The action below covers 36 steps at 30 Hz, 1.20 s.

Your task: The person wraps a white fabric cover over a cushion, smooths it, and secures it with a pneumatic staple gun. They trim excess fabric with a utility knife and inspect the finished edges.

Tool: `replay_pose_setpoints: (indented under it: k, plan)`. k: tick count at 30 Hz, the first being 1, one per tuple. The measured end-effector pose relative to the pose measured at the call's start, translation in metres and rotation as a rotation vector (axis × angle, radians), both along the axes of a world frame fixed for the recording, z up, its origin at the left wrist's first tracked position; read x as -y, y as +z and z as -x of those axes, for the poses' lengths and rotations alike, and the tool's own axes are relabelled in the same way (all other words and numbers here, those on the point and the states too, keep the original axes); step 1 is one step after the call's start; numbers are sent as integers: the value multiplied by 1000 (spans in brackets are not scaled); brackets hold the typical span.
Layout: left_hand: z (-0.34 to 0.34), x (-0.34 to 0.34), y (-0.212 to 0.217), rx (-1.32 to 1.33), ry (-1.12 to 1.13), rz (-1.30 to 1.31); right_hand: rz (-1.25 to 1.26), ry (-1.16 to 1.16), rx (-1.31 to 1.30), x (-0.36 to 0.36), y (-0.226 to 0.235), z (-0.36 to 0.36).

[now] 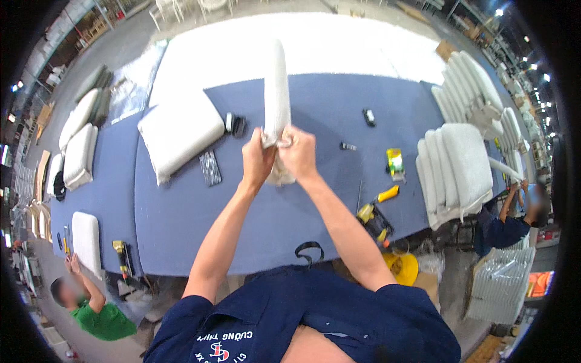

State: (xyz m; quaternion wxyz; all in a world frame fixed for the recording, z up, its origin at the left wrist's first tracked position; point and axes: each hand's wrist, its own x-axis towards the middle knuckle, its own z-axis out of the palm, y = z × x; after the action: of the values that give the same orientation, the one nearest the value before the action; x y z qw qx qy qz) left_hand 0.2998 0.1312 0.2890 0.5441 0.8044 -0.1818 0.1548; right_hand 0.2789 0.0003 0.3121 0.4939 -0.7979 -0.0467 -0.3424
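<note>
A pale fabric-covered seat cushion (277,85) stands on its edge in front of me, its long side pointing away across the blue-covered table (333,199). My left hand (257,154) is closed on the cushion's fabric at its near end. Beside it, my right hand (298,151) pinches the same bunched fabric, close against the left. Below the hands, a lower corner of the cushion shows between my forearms. Another pale cushion (181,133) lies flat to the left, next to a dark tool or roll (236,124) and a dark speckled flat object (210,167).
On the right lie a yellow-and-black staple gun (375,222), a yellow-handled screwdriver (387,193), a yellow packet (394,162) and a small black object (369,117). Stacked cushions (457,169) stand at the right edge. Co-workers in green (103,317) and dark blue (505,230) work at either side.
</note>
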Motion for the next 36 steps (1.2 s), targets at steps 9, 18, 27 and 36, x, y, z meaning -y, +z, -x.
replay_pose_setpoints:
  k: [9,18,27,36]
  plan:
    - [23,-104,35,-57,-261,104,86,253,-218,-29,-35,124]
    - [107,-153,92,-109,29,98,211,760,-904,-8,-141,216]
    - [302,-242,18,-551,78,147,-643,336,-784,71,-153,62]
    - [367,-256,-134,-931,122,-22,-637,357,-614,12,-145,4]
